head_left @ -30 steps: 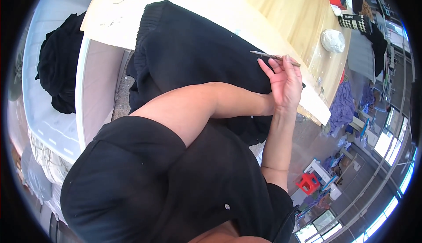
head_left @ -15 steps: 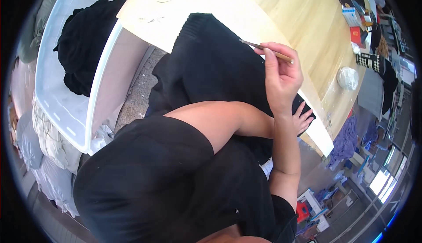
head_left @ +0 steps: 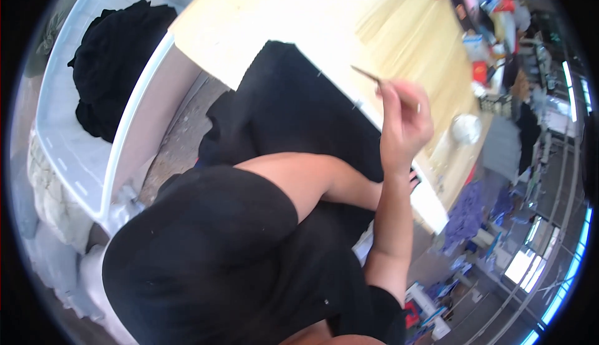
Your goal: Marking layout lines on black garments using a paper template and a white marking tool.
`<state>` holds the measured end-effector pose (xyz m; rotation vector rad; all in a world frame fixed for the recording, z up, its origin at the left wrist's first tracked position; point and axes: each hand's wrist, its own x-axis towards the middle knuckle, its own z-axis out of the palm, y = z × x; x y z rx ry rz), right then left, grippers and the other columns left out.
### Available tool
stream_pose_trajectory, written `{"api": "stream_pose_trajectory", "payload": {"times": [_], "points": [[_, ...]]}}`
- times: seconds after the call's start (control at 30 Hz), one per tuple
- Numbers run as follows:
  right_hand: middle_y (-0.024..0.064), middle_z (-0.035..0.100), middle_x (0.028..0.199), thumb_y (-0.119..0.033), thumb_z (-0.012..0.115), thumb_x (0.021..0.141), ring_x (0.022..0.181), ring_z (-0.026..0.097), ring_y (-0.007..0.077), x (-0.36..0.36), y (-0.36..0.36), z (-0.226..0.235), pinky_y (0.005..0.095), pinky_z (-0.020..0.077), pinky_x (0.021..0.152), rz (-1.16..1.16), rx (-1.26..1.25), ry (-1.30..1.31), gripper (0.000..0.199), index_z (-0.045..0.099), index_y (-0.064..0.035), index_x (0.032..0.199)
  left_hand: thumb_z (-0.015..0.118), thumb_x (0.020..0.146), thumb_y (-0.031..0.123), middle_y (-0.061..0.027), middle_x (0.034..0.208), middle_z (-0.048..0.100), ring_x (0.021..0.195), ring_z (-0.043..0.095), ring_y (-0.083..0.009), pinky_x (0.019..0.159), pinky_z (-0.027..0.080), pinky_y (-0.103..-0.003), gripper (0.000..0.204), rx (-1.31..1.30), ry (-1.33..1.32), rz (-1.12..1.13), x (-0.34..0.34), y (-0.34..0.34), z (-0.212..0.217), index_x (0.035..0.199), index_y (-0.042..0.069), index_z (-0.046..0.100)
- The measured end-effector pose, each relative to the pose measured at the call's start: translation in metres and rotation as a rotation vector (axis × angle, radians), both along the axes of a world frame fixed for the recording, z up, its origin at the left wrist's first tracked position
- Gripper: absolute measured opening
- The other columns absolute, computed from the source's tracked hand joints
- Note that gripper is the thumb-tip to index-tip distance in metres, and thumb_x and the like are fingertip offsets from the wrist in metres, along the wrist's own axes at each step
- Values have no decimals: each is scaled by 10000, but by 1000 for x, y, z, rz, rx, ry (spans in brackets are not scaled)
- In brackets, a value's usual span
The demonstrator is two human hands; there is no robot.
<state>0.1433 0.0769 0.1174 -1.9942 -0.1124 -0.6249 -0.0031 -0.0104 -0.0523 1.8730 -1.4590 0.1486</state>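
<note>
A black garment piece (head_left: 299, 108) lies along the edge of the wooden table, its near part hanging toward me. Beside its right edge runs a long white strip (head_left: 432, 204), with small pale marks where the two meet. Above the cloth, my right hand (head_left: 405, 117) is closed in a pinch on a slim stick-like tool with a dark pointed end (head_left: 365, 72), whose exact kind I cannot make out. My left arm reaches across the cloth. Most of my left hand (head_left: 414, 180) is hidden behind my right forearm; its visible fingertips lie apart on the cloth near the strip.
At the left stands a translucent plastic tub (head_left: 68, 158) holding bunched black cloth (head_left: 118, 64). The wooden table (head_left: 399, 27) stretches away, with a wrapped whitish ball (head_left: 466, 129) near its right edge and assorted boxes beyond. Purple cloth (head_left: 465, 211) lies past the table's corner.
The tool in my right hand has lifted off the cloth's edge and now points over the table. My left hand is more covered by my right forearm. The whole view has shifted slightly.
</note>
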Motion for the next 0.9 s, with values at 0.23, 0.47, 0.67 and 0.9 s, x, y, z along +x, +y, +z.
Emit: {"api": "stream_pose_trajectory", "payload": {"times": [0.23,0.47,0.67,0.9], "points": [[102,626,862,-29,510,895,605,580,143,-100,-29,-12,271,485,574,-28,-158,285,217,554,-37,1108,596,811,478,-162,1067,621,1105,530,-315,887,395,-504,509,683,95,-708,112,196,153,1014,12,626],[154,550,829,7,561,793,734,579,359,-108,25,-46,391,473,604,122,-387,267,128,503,-38,898,567,832,468,-169,751,644,732,624,-355,724,466,-446,478,918,204,396,180,354,152,831,-4,643],[67,525,940,99,551,813,601,425,57,-63,10,130,192,362,540,-227,-12,-365,184,461,-38,899,709,787,309,-229,1321,411,1169,475,-321,978,376,-366,900,44,492,275,146,306,130,1399,-70,168],[32,511,685,17,566,776,601,519,120,62,-63,280,261,440,595,-647,-308,-857,117,500,-36,857,614,887,173,-25,1022,602,963,540,-78,850,446,-240,328,169,1252,-638,90,235,148,1177,42,531]]}}
